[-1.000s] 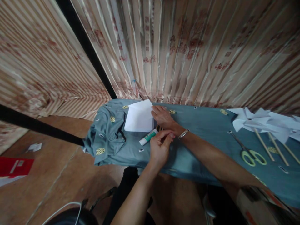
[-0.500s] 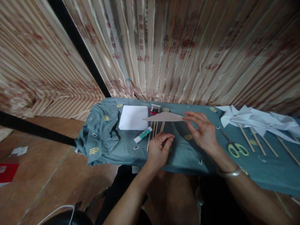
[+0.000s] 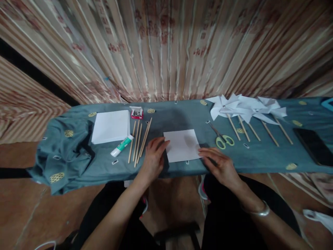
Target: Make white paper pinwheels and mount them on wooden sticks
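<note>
dim, soft light; the curtain [image 3: 166, 52] darkens toward the far right. a soft shadow falls on the cloth [image 3: 187, 171] beside the left hand [image 3: 153, 158]; fine detail looks smeared.

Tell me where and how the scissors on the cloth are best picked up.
Probably by the green handles, with the right hand coming from the near side: the scissors lie with their handles toward the person and their blades pointing away to the left, so the fingers would meet the handles first.
</note>
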The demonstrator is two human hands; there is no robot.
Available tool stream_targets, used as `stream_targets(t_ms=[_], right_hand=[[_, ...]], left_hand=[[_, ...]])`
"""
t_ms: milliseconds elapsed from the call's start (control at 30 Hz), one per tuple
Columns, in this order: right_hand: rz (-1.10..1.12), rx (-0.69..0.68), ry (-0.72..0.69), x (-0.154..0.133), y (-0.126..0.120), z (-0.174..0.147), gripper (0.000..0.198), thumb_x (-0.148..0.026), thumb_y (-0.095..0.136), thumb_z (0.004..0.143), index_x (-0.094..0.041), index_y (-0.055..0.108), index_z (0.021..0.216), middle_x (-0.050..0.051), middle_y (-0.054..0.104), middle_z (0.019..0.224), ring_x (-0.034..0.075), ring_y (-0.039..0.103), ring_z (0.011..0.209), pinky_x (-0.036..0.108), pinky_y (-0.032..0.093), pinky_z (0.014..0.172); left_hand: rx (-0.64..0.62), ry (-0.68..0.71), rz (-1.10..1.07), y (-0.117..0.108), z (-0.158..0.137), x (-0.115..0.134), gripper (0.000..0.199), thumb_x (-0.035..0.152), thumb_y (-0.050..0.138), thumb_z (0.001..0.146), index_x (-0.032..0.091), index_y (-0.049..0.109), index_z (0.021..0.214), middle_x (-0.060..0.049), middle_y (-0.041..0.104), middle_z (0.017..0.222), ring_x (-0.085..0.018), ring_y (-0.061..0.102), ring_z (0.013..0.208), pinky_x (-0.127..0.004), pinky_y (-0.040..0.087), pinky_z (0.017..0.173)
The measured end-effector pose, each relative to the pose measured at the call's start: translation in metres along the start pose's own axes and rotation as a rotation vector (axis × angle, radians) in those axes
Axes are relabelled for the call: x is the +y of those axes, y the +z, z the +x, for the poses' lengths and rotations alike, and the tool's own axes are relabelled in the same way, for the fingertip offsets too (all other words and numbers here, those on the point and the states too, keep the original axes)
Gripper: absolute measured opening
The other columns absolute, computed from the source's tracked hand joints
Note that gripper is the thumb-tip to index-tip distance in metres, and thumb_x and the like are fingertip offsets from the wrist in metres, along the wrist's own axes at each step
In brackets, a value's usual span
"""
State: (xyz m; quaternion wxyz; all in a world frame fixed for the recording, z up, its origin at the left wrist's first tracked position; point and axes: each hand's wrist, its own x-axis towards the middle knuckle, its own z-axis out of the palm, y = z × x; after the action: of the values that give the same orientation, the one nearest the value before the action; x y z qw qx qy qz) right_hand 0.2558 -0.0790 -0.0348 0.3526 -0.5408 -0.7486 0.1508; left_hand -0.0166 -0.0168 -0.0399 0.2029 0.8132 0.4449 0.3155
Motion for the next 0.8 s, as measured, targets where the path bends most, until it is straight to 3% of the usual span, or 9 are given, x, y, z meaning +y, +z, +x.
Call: stream_targets(t_ms=[67,133,233,333,433,533,700,800], right_hand=[[0.084,-0.021,0.078,0.004,-0.005,-0.006,0.015,-0.024,0.055,0.096,-0.025,0.069,0.101,0.007,0.075,0.112,0.022,0.069,0.105,0.042,0.055,0.094],[0.105,-0.042,0.113,0.009,-0.009,-0.012,0.014,-0.024,0.056,0.095,-0.026,0.070,0.098,0.006,0.074,0.114,0.022,0.069,0.106,0.042,0.055,0.094],[0.000,-0.038,0.072,0.011,-0.013,-0.019,0.015,-0.024,0.058,0.093,-0.025,0.070,0.102,0.008,0.071,0.122,0.025,0.065,0.113,0.046,0.051,0.099],[-0.098,-0.035,0.010,0.004,-0.012,-0.020,0.023,-0.030,0.064,0.091,-0.024,0.070,0.112,0.010,0.069,0.128,0.029,0.063,0.118,0.051,0.049,0.101],[-0.031,-0.040,0.004,-0.004,-0.007,-0.016,0.024,-0.032,0.064,0.091,-0.025,0.070,0.113,0.008,0.073,0.119,0.026,0.066,0.112,0.046,0.052,0.098],[0.053,-0.005,0.102,-0.005,0.000,-0.009,0.021,-0.032,0.058,0.094,-0.024,0.071,0.109,0.007,0.076,0.104,0.024,0.070,0.099,0.040,0.056,0.090],[0.039,0.024,0.354,0.004,0.013,0.006,0.036,-0.038,0.057,0.093,-0.019,0.066,0.122,0.011,0.074,0.116,0.028,0.072,0.103,0.040,0.058,0.086],[0.012,0.033,0.416,0.007,0.019,0.011,0.045,-0.038,0.056,0.091,-0.017,0.061,0.130,0.013,0.074,0.116,0.030,0.072,0.102,0.040,0.059,0.082]], left_hand=[[-0.052,0.021,0.068,0.004,0.006,-0.003,0.067,-0.007,0.047,0.068,0.019,0.063,0.128,-0.014,0.051,0.146,-0.033,0.038,0.138,-0.055,0.038,0.109],[-0.126,0.036,0.103,0.007,0.012,-0.002,0.058,-0.005,0.050,0.071,0.021,0.069,0.119,-0.012,0.054,0.145,-0.034,0.036,0.141,-0.057,0.036,0.108],[-0.242,0.039,0.087,0.011,0.017,0.003,0.038,0.003,0.058,0.078,0.024,0.075,0.104,-0.009,0.069,0.128,-0.033,0.048,0.132,-0.057,0.035,0.106],[-0.280,0.038,0.058,0.010,0.020,0.010,0.028,0.010,0.064,0.081,0.025,0.075,0.102,-0.007,0.076,0.109,-0.029,0.062,0.113,-0.056,0.033,0.106],[-0.276,0.047,0.064,0.007,0.018,0.016,0.019,0.021,0.062,0.089,0.024,0.074,0.103,-0.006,0.077,0.100,-0.026,0.066,0.102,-0.053,0.035,0.104],[-0.264,0.043,0.072,0.008,0.014,0.016,0.023,0.027,0.054,0.096,0.020,0.071,0.109,-0.007,0.077,0.099,-0.024,0.068,0.094,-0.050,0.042,0.099],[-0.171,-0.041,0.068,0.019,0.013,0.004,0.037,0.031,0.056,0.095,0.016,0.059,0.129,-0.011,0.074,0.108,-0.024,0.069,0.093,-0.042,0.054,0.086],[-0.063,-0.002,0.094,0.024,0.014,0.005,0.044,0.028,0.055,0.095,0.013,0.051,0.136,-0.015,0.071,0.116,-0.026,0.067,0.101,-0.043,0.055,0.089]])
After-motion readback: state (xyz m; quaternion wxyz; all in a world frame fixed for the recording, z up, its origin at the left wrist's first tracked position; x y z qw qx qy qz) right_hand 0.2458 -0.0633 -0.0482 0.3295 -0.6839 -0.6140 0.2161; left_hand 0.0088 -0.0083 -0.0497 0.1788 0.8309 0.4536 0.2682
